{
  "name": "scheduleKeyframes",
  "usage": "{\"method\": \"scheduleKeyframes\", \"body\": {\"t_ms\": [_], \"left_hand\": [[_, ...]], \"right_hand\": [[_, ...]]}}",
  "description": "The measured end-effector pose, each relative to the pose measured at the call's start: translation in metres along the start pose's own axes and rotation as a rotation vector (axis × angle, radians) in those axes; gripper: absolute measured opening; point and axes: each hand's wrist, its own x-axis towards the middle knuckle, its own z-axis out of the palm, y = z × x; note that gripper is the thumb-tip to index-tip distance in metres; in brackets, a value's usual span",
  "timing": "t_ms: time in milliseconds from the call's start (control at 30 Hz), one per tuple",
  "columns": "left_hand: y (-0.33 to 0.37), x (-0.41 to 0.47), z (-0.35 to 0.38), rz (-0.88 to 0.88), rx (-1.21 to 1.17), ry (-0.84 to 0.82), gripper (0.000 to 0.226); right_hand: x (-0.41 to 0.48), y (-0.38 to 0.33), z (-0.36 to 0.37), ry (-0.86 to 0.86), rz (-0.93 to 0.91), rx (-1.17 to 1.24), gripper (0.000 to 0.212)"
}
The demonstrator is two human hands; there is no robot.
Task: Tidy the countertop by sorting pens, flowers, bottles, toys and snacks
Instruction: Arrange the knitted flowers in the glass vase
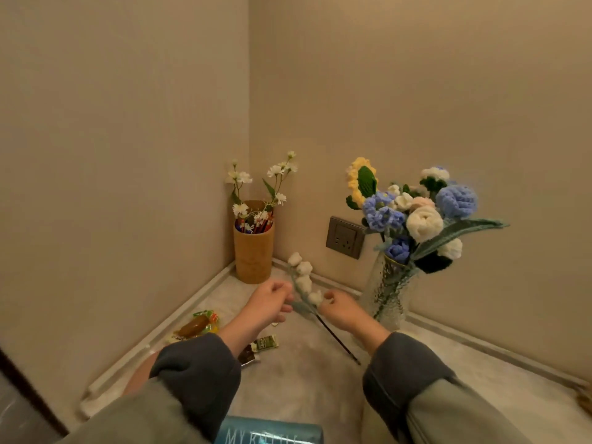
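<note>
**Flower step: both hands hold a white crocheted sprig above the counter.**

My left hand's (272, 301) fingers (282, 288) pinch the sprig (304, 280) at its teal leaves. My right hand (339, 310) pinches it just under the lowest bloom, and the dark stem slants down behind. Next, I judge, it needs turning stem-down and threading into the glass vase (389, 296) on the right, past the crowded crocheted bouquet (423, 216). The pale marbled counter (304, 379) fills a beige corner. Snack packets (200, 325) lie by the left wall, and a bamboo pen cup (253, 254) stands at the back.
</note>
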Motion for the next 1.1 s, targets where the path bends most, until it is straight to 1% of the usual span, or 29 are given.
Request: {"method": "scheduleKeyframes", "body": {"t_ms": [33, 133, 167, 367, 467, 533, 633, 700, 767, 833, 900, 1033, 1100], "left_hand": [[-0.004, 0.006, 0.0, -0.024, 0.006, -0.028, 0.021], [-0.014, 0.022, -0.002, -0.081, 0.024, -0.113, 0.025], [-0.017, 0.028, -0.003, -0.098, 0.028, -0.14, 0.028], [-0.032, 0.054, 0.001, -0.178, 0.092, -0.227, 0.032], [-0.039, 0.065, 0.003, -0.205, 0.087, -0.264, 0.022], [-0.042, 0.069, 0.004, -0.257, 0.013, -0.298, 0.013], [-0.046, 0.075, 0.003, -0.319, -0.05, -0.355, 0.016], [-0.048, 0.081, 0.002, -0.32, -0.09, -0.366, 0.019], [-0.047, 0.088, 0.0, -0.292, -0.124, -0.341, 0.028], [-0.041, 0.098, -0.004, -0.24, -0.124, -0.303, 0.043], [-0.031, 0.104, -0.007, -0.2, -0.142, -0.259, 0.05], [-0.015, 0.1, -0.016, -0.102, -0.294, -0.157, 0.039], [-0.009, 0.092, -0.021, -0.043, -0.357, -0.115, 0.032]], "right_hand": [[0.007, 0.001, 0.004, -0.007, 0.026, -0.051, 0.029], [0.025, 0.006, 0.018, -0.025, 0.171, -0.096, 0.056], [0.029, 0.007, 0.022, -0.021, 0.205, -0.095, 0.06], [0.047, 0.016, 0.046, 0.024, 0.326, -0.133, 0.049], [0.048, 0.022, 0.057, 0.045, 0.346, -0.16, 0.033], [0.05, 0.025, 0.064, 0.076, 0.346, -0.158, 0.026], [0.055, 0.024, 0.071, 0.107, 0.324, -0.051, 0.023], [0.059, 0.018, 0.072, 0.112, 0.289, 0.03, 0.02], [0.061, 0.007, 0.069, 0.138, 0.25, 0.114, 0.022], [0.06, -0.005, 0.065, 0.163, 0.218, 0.224, 0.028], [0.056, -0.019, 0.063, 0.193, 0.172, 0.272, 0.027], [0.04, -0.043, 0.062, 0.29, 0.068, 0.337, 0.023], [0.028, -0.053, 0.062, 0.352, -0.003, 0.313, 0.021]]}}
